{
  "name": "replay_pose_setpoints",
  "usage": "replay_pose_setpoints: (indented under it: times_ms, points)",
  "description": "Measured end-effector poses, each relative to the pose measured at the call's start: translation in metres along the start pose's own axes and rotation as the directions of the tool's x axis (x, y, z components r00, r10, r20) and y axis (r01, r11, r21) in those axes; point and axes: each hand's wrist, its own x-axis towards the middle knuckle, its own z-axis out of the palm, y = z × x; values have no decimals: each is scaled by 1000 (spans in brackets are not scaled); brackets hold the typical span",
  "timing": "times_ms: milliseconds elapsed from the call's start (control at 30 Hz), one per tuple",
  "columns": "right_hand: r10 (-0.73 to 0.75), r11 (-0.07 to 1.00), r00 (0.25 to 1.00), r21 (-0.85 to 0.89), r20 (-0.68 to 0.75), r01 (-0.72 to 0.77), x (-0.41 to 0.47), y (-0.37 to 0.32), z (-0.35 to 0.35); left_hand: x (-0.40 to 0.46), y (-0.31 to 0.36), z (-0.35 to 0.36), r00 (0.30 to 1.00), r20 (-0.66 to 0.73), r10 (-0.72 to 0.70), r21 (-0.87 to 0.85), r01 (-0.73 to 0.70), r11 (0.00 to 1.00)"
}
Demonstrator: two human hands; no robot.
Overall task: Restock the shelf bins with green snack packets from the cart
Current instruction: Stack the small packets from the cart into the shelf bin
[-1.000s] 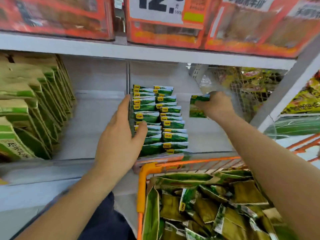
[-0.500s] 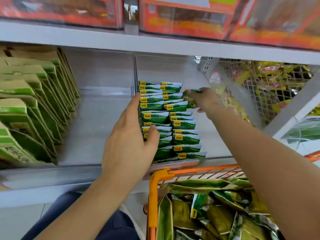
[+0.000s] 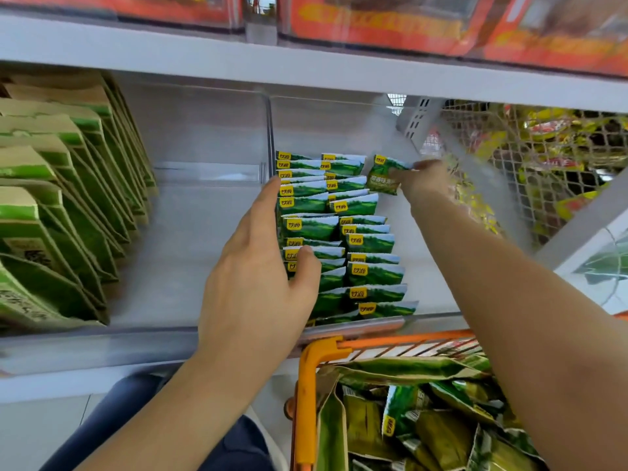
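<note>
The right hand [image 3: 424,180] pinches a green packet [image 3: 384,175], apparently just beside the rows [image 3: 339,232]; the left hand [image 3: 261,283], fingers straight, steadies them.

light: bright, even, soft shadows | blur: motion blur seen at right hand [image 3: 423,180] and red boxes [image 3: 373,22] | edges: wide-angle bending noted

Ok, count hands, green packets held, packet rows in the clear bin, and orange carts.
Bare hands: 2, left hand, right hand
Green snack packet held: 1
Green packet rows in clear bin: 2
Orange wire cart: 1
Total: 6
</note>
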Motion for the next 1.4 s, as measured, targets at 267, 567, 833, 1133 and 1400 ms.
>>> replay_pose_setpoints:
  times_ms: [267,567,833,1133,1400]
  points:
    - [-47,989,996,-134,82,57,5,9,5,0,-1,1,1000,-24,14,1,-14,1000]
    - [-445,800,871,-345,209,491,-105,-28,-77,-1,4,-9,997,-23,75,27,-75,997]
    - [-180,605,671,-457,719,652,-265,19,-168,-49,25,-10,764,2,646,-4,-646,764]
    - [86,358,582,-570,809,740,-329,79,-177,-70,8,-18,821,93,563,-148,-548,824]
    - [-183,860,629,-187,755,475,-308,60,-188,-73,10,-23,841,210,499,-337,-416,845]
